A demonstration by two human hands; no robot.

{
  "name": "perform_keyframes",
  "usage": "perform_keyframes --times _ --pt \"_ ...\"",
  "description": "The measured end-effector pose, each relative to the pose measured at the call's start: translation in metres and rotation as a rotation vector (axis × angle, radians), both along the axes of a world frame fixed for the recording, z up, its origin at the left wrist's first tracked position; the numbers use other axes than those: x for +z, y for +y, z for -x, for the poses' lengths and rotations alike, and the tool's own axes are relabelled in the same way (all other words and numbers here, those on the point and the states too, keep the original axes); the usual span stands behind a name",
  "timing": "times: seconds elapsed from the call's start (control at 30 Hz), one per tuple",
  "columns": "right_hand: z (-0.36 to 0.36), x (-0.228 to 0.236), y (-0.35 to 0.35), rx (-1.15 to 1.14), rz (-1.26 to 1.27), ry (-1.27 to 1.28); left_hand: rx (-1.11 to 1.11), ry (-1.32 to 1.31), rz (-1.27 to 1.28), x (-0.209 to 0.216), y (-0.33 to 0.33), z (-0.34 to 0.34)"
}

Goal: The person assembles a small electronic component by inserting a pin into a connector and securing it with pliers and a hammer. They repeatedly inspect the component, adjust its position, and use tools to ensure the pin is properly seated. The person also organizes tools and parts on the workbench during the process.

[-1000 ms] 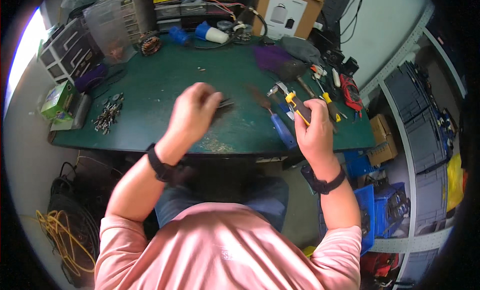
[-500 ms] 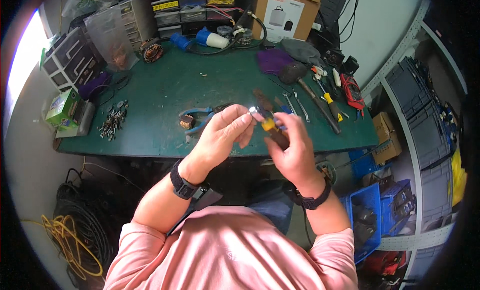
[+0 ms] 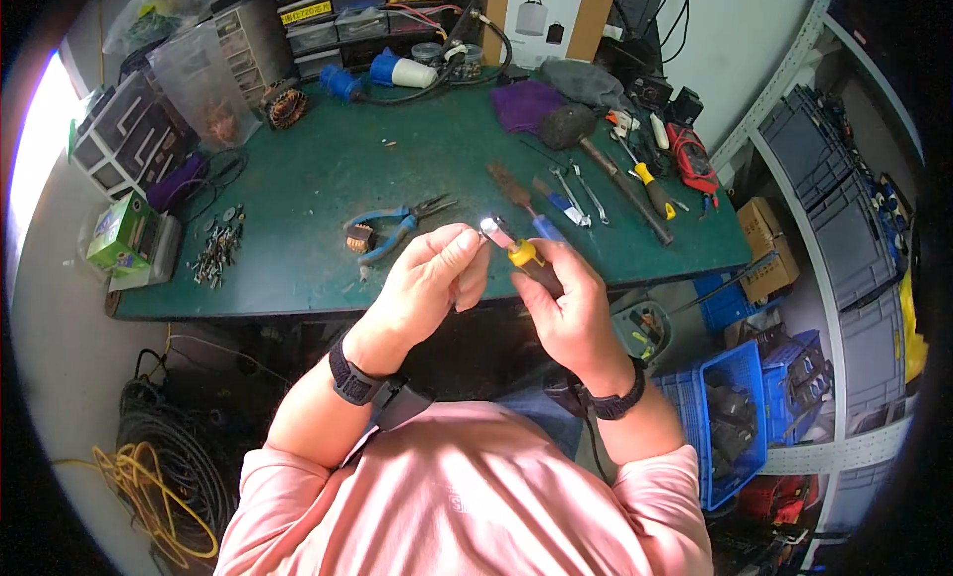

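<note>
In front of me, over the bench's near edge, my right hand (image 3: pixel 571 303) is wrapped round the dark and yellow handle of a ratchet wrench (image 3: pixel 526 257). Its shiny chrome head points up and left, toward my left hand (image 3: pixel 429 278). The left thumb and forefinger are pinched together right beside that head; whatever lies between them is too small to make out. Just beyond, blue-handled pliers (image 3: pixel 404 228) rest on the bench with their jaws to the right. A copper-wound coil (image 3: pixel 358 238) lies by their handles.
On the green bench (image 3: pixel 328 169) lie a blue-handled wire brush (image 3: pixel 516 191), wrenches (image 3: pixel 591 194), a mallet (image 3: pixel 620 184), a screwdriver (image 3: pixel 647 184) and a red multimeter (image 3: pixel 692 159). A pile of screws (image 3: pixel 218 246) lies at left. Blue baskets (image 3: pixel 733 427) stand below right.
My view has shifted slightly. The right fingers have closed further round the wrench handle, and the wrench has turned so its head tilts more to the left. The left hand keeps its pinch.
</note>
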State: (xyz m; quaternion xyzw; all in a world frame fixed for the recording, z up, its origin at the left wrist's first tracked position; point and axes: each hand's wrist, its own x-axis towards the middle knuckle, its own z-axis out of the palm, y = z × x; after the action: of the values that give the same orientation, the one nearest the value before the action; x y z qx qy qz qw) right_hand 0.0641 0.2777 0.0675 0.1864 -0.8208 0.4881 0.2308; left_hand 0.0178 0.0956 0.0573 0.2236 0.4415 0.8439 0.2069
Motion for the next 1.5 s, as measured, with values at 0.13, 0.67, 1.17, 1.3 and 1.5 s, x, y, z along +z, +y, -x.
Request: perform_keyframes --times 0.13,0.67,1.17,1.3,1.5 --pt "-0.003 -0.003 -0.001 0.014 0.079 -0.082 0.288 0.243 0.410 0.004 0.000 -0.009" --pt "0.004 0.018 0.071 -0.337 0.748 0.010 0.791 0.697 0.815 -0.028 -0.029 -0.038" --pt "0.058 -0.038 0.143 -0.316 -0.172 -0.428 0.522 -0.099 0.032 -0.026 -0.114 -0.035" --pt "0.076 -0.028 0.148 -0.398 -0.472 -0.377 0.468 0.037 -0.109 -0.026 -0.126 -0.040" --pt "0.101 -0.032 0.178 -0.324 -0.280 -0.406 0.451 0.017 -0.032 -0.026 -0.118 -0.034"
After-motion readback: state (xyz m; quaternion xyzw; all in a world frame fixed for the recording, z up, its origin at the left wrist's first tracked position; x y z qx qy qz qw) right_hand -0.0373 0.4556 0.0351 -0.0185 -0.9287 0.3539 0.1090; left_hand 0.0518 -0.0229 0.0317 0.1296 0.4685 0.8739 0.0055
